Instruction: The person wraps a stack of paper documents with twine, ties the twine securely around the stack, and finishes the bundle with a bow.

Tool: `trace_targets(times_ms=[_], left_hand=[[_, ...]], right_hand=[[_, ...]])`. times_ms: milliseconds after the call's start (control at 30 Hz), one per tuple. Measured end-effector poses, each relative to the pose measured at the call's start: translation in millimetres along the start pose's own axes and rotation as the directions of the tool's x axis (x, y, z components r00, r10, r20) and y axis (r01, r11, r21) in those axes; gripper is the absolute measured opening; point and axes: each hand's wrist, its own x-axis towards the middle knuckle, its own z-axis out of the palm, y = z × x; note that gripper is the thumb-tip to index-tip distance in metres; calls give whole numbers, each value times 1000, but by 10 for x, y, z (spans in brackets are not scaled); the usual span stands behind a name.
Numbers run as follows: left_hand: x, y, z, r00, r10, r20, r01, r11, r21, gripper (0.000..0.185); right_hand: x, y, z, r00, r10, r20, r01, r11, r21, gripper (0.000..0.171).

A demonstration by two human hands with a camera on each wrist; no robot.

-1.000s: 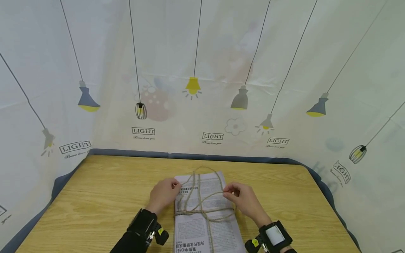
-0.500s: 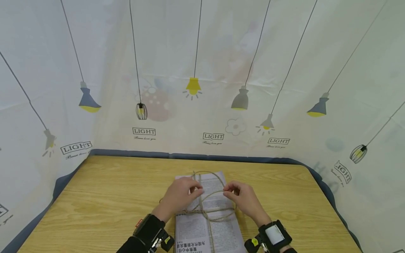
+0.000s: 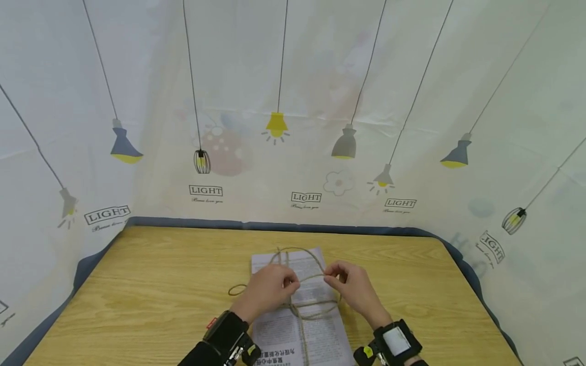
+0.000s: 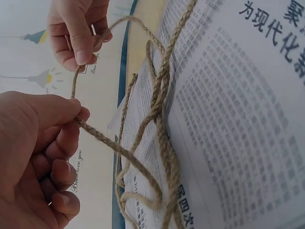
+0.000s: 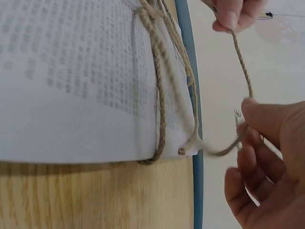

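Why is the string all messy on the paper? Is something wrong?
Nothing looks broken or spilled. The twine lies in loose, tangled loops over the stack of papers, and one loop strays onto the table. The left hand and the right hand each pinch a strand.

At lower centre of the frame, a stack of printed papers (image 3: 305,325) lies on a wooden table (image 3: 151,284), bound crosswise with jute twine (image 3: 302,305). The left hand (image 3: 270,287) and right hand (image 3: 352,284) each pinch a twine strand above the stack. A lamp-patterned curtain (image 3: 293,112) fills the upper frame.
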Motion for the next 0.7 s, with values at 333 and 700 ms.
trace_targets(times_ms=[333, 700], left_hand=[[40, 9, 53, 993, -47, -107, 43, 998, -41, 17], [38, 7, 54, 987, -70, -147, 61, 996, -63, 16]], right_hand=[[-244, -317, 253, 983, -159, 97, 181, 933, -310, 14], [-199, -382, 532, 1000, 1, -5, -4, 767, -642, 43]])
